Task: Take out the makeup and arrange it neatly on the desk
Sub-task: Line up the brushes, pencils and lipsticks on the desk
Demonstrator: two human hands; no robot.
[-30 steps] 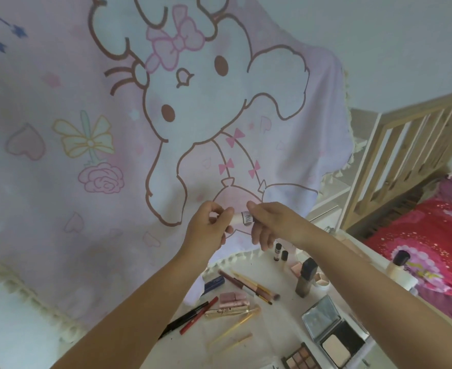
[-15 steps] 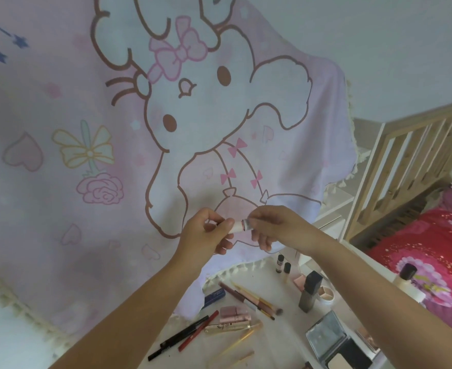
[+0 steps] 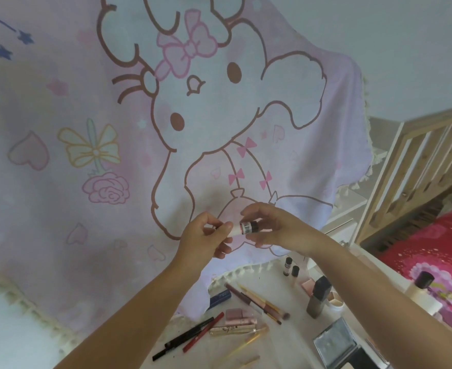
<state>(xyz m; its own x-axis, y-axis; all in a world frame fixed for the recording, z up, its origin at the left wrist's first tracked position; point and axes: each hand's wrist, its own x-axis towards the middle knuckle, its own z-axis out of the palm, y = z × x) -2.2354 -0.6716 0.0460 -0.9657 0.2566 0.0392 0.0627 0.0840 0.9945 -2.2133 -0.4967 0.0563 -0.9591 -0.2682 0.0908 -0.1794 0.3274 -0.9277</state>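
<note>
Holding a small makeup tube (image 3: 246, 228) up in front of the pink cartoon blanket (image 3: 145, 145), we've got our left hand (image 3: 206, 242) pinching the pale end and our right hand (image 3: 275, 227) pinching the dark cap end, well above the tabletop (image 3: 280, 350). Down there lie a black pencil (image 3: 183, 339) beside a red pencil (image 3: 203, 332), a pink lipstick (image 3: 239, 316), some brushes (image 3: 257, 302), two little bottles (image 3: 291, 267) and a mirror compact (image 3: 335, 343).
</note>
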